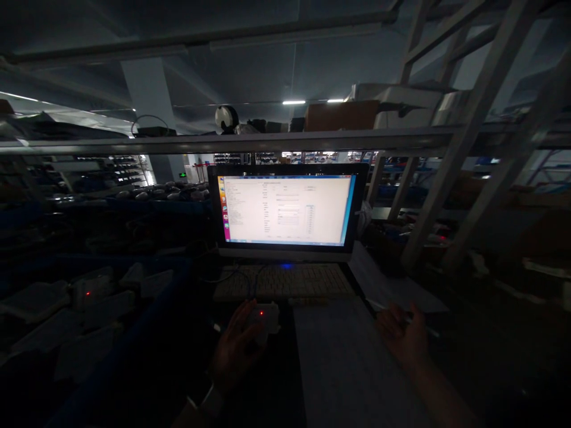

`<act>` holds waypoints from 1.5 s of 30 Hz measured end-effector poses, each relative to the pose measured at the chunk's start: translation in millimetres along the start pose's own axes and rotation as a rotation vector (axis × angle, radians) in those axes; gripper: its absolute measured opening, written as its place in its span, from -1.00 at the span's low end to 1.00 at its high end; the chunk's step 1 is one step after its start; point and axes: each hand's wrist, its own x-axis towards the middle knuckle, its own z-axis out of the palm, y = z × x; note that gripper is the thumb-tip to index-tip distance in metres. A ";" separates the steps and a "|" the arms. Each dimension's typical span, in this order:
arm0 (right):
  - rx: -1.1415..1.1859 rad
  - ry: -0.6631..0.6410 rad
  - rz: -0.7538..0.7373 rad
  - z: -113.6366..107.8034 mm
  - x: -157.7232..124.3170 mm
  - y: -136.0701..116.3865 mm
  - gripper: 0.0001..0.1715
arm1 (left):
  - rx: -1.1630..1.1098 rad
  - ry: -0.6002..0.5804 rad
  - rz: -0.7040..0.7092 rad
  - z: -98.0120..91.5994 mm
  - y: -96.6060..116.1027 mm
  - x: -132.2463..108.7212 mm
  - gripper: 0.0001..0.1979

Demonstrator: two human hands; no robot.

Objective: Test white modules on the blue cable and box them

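In the dim light my left hand [236,345] grips the left side of a small white box-shaped device [270,324] with a glowing red light on it. The device lies in front of the keyboard [289,282]. My right hand [404,336] is curled above the right edge of a large sheet of paper [334,362]. A thin pen [432,331] passes through its fingers, its far end pointing left toward the paper. Behind the keyboard stands a lit monitor [285,211] showing a form-like window; its text is too small to read.
At the left a blue bin [147,333] holds several similar white devices [91,288], one with a red light. Another sheet [397,285] lies right of the keyboard. A shelf [267,141] with boxes crosses above the monitor. Slanted metal posts [439,190] rise at the right.
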 end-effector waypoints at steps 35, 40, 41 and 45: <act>-0.033 -0.062 -0.037 -6.4 4.6 2.7 -0.44 | 0.014 -0.004 0.010 1.7 -1.8 -0.1 -0.76; -0.030 -0.050 -0.027 -6.5 5.2 2.4 -0.44 | -0.001 0.012 0.011 1.4 -1.0 0.9 -0.76; -0.029 -0.049 -0.025 -6.4 5.1 2.2 -0.44 | -0.004 0.014 0.012 1.5 -0.9 1.1 -0.76; -0.052 -0.089 -0.034 -8.5 5.6 1.6 -0.45 | -0.008 0.020 -0.003 2.3 -0.7 0.9 -0.75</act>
